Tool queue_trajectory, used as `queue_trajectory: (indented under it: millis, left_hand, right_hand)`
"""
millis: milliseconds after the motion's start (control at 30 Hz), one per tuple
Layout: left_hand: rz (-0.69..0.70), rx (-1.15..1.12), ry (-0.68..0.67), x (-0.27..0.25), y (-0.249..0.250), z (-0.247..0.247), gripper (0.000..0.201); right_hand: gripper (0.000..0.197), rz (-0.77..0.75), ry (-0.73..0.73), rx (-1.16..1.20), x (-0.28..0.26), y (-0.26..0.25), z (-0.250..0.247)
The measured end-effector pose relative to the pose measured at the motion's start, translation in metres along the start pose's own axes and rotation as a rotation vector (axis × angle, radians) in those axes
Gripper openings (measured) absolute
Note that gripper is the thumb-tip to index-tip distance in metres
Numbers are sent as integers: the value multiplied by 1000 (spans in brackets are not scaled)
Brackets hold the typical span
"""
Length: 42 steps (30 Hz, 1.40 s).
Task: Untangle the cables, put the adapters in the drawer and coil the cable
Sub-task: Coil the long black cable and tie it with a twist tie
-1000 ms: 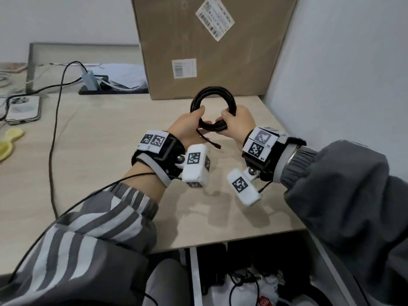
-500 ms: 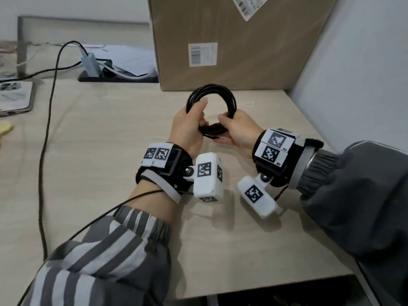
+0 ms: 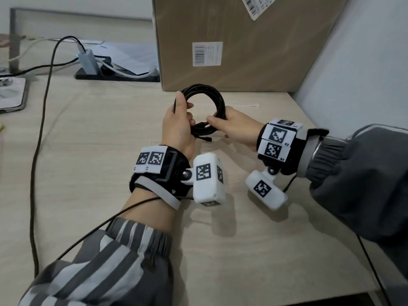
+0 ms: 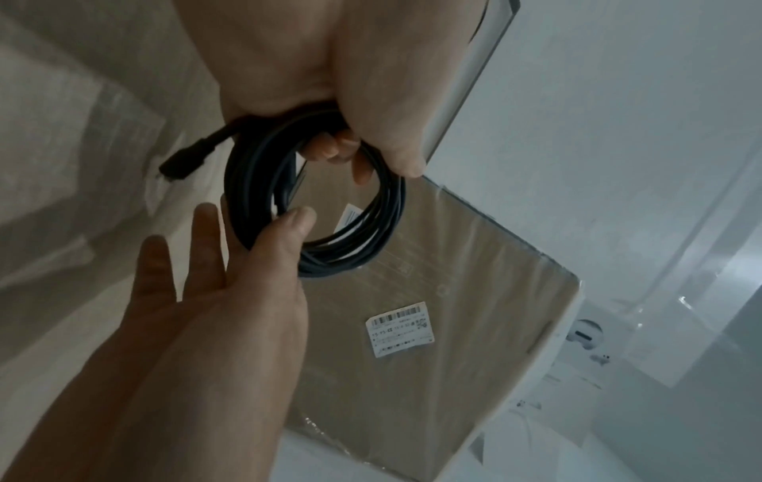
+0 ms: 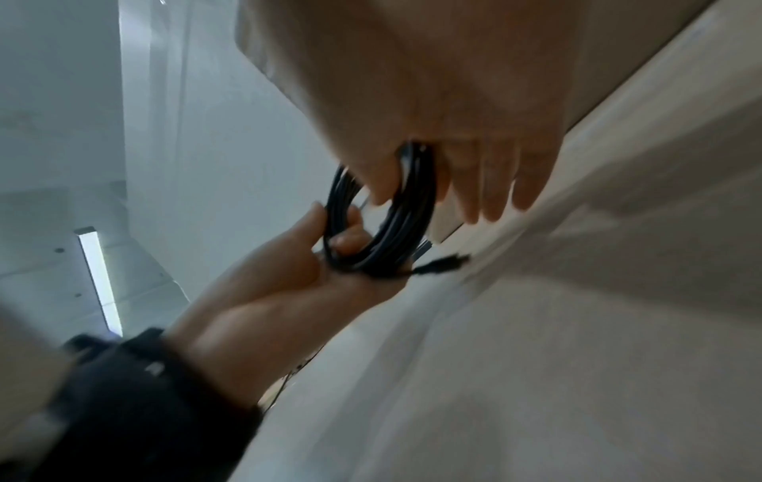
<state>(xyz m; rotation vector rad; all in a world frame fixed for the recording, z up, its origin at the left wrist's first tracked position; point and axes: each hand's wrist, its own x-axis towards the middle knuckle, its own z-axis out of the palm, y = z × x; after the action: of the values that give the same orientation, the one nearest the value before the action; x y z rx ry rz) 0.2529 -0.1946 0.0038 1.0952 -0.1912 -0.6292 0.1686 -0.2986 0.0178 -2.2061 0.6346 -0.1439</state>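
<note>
A pale wooden desk meets a white wall on its right, with a large cardboard box at the back edge. In front of the box, a coiled black cable stands upright above the desk. The left hand grips its left side; the right hand pinches its right side, fingers extended. A loose plug end pokes right, underneath.

Coiled black cable upright between left hand and right hand (loose plug below).
</note>
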Motion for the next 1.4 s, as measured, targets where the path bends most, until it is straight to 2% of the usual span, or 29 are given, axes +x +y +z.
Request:
queue_trajectory:
  millis: [67,100,167,200,233,267,333,400,500,533,633,733,867,967,1067,1167,1267,1400]
  left_hand:
    - [20,-12,15,3,3,-5,37]
    - [29,-21,28,5,4,-8,37]
    - [35,-36,54,10,7,-13,36]
    - [33,-42,65,13,7,-16,37]
    - [31,-50,74,15,8,-18,37]
    - [29,-59,82,18,8,-20,38]
    - [28,-77,90,21,9,-23,38]
    - [31,-79,92,24,9,-25,38]
    - [27,-72,94,24,9,-25,38]
    - [19,-79,96,24,9,-25,38]
    - [6,-91,98,23,10,-23,38]
    - [10,-97,107,22,10,-22,38]
    - [15,-75,111,22,9,-21,39]
    - [25,-65,126,22,9,-21,39]
    - [39,-72,138,21,9,-20,38]
    - [69,-53,165,21,9,-21,39]
    - [98,-71,210,22,9,-23,38]
    - [116,-79,224,23,10,-23,37]
  right_hand:
    - [38,54,-143,-11,1,-4,-19]
    - [44,84,-153,-6,5,-4,-31]
    - [44,83,-15,-87,23,3,-55]
    - [40,64,67,-232,38,11,-64]
    - [40,57,88,-419,53,17,-71]
    - [46,73,49,-587,67,23,-73]
    - [57,142,-52,-776,92,29,-69]
    - [49,122,-47,-863,109,30,-62]
    - [21,66,-44,-878,120,30,-57]
    - [18,58,-61,-884,120,30,-56]
    - [25,111,-66,-886,109,31,-53]
    - [21,167,30,-703,91,29,-55]
    - [22,149,343,-49,63,20,-51]
    - [19,122,394,312,32,8,-38]
    - [9,31,378,424,6,-3,-21]
    - [7,-37,436,489,-7,-9,-7]
    - [12,-50,475,533,-10,-15,-4]
    - [18,-21,420,500,-14,-20,-4]
